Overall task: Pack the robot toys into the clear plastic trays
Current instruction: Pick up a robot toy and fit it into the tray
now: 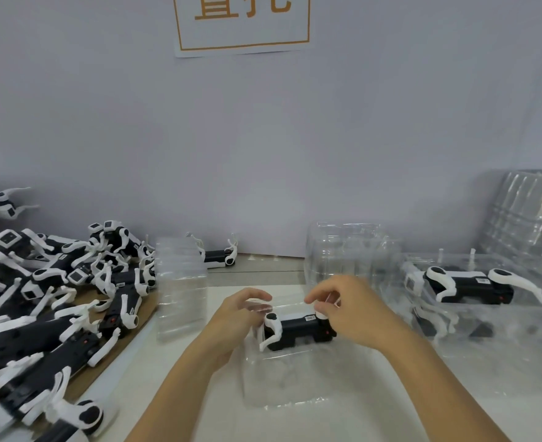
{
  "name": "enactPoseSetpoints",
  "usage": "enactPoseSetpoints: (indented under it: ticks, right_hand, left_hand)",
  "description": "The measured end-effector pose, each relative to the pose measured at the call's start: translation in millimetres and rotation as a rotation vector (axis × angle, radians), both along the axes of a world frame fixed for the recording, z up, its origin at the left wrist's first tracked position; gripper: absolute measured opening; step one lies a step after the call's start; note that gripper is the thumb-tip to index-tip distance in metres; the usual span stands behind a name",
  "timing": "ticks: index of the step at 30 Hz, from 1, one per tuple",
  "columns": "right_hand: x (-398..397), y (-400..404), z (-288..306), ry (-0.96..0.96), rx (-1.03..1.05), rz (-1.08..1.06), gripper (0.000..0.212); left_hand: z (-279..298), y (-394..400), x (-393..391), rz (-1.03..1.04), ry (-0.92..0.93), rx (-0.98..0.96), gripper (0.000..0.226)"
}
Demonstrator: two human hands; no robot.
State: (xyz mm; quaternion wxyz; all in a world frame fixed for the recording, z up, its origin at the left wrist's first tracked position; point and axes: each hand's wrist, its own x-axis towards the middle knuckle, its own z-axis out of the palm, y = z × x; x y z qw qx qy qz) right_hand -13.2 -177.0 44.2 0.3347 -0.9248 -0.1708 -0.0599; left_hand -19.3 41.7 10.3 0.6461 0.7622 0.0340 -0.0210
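Fingers (258, 301) of the left hand (237, 317) and right hand (343, 309) are curled, pinching a clear tray (279, 378) edge. Directly beneath them, a robot toy (295, 330) is seated. Lid should be pressed down evenly, legs tucked clear.

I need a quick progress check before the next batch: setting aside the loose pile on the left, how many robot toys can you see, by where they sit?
In the tray between the hands: 1, the robot toy
In the packed tray on the right: 1, the packed toy
Loose by the wall, behind the tray stack: 1, the lone toy
Total: 3
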Motion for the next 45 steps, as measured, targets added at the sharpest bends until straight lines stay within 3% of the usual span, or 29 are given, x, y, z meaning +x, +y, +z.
enactPoseSetpoints:
  ticks: [5, 8, 13, 16, 18, 21, 23, 25, 27, 29, 30, 33, 34, 37, 39, 41, 43, 45]
  right_hand:
    - [-1.3, -15.6, 4.5, 0.087, -0.043, -0.03, 0.034]
    - [-5.8, -2.2, 6.8, 0.03, -0.101, -0.025, 0.026]
    - [-26.7, 48.1, -0.1, -0.054, -0.096, 0.198, 0.021]
    - [-25.3, 51.6, -0.7, -0.049, -0.074, 0.216, 0.041]
    - [-22.6, 44.3, 0.9, -0.014, -0.058, 0.237, 0.046]
    - [-16.3, 36.5, -0.6, -0.024, 0.056, 0.188, 0.03]
    - [-11.1, 30.2, 2.9, -0.091, 0.147, 0.08, 0.026]
    - [-5.7, 21.4, 10.0, -0.184, 0.218, -0.013, 0.024]
    - [-3.0, 12.4, 16.0, -0.229, 0.286, -0.054, 0.023]
    - [-4.0, 6.8, 20.2, -0.244, 0.316, -0.06, 0.023]
    - [-4.5, 4.5, 22.5, -0.265, 0.332, -0.068, 0.023]
    - [-6.3, 1.0, 30.3, -0.378, 0.433, -0.148, 0.023]
    - [-6.5, 1.1, 32.2, -0.42, 0.503, -0.196, 0.023]
    - [-11.9, 7.9, 37.2, -0.5, 0.74, -0.298, 0.023]
    - [-18.1, 22.7, 35.8, -0.423, 0.695, -0.141, 0.023]
    - [-24.0, 43.3, 26.7, -0.286, 0.516, 0.098, 0.019]
    - [-25.2, 54.5, 18.9, -0.276, 0.446, 0.153, 0.016]
    - [-22.8, 51.2, 19.5, -0.312, 0.441, 0.128, 0.014]
  left_hand:
    - [-1.9, 1.2, -0.5, -0.033, -0.023, -0.014, 0.032]
    - [-4.3, -0.1, -0.9, -0.02, -0.046, -0.021, 0.032]
    - [-6.1, -4.5, 0.6, 0.057, -0.077, -0.066, 0.034]
    - [-7.6, -1.8, 0.8, 0.09, -0.104, -0.106, 0.034]
    - [-7.9, -0.3, 1.4, 0.076, -0.182, 0.02, 0.033]
    - [0.7, 0.0, 2.8, 0.16, -0.453, 0.484, 0.025]
    - [16.5, -5.7, -2.2, 0.122, -0.625, 0.679, 0.02]
    - [26.4, -18.1, -8.2, -0.11, -0.549, 0.76, 0.054]
    - [24.1, -36.7, -13.3, -0.32, -0.317, 1.03, 0.091]
    - [16.3, -50.4, -15.0, -0.344, -0.281, 1.224, 0.09]
    - [15.3, -51.8, -14.8, -0.307, -0.317, 1.226, 0.083]
    - [24.3, -35.6, -12.0, -0.218, -0.369, 1.042, 0.071]
    - [30.1, -26.3, -11.7, -0.201, -0.37, 0.893, 0.069]
    - [49.3, -1.9, -14.7, -0.121, -0.35, 0.211, 0.061]
    - [57.0, 4.3, -18.4, -0.087, -0.296, -0.229, 0.058]
    - [62.4, 1.2, -23.3, -0.044, -0.232, -0.526, 0.056]
    - [63.8, -4.1, -26.8, -0.027, -0.18, -0.674, 0.055]
    - [63.4, -5.1, -28.4, -0.052, -0.153, -0.678, 0.051]
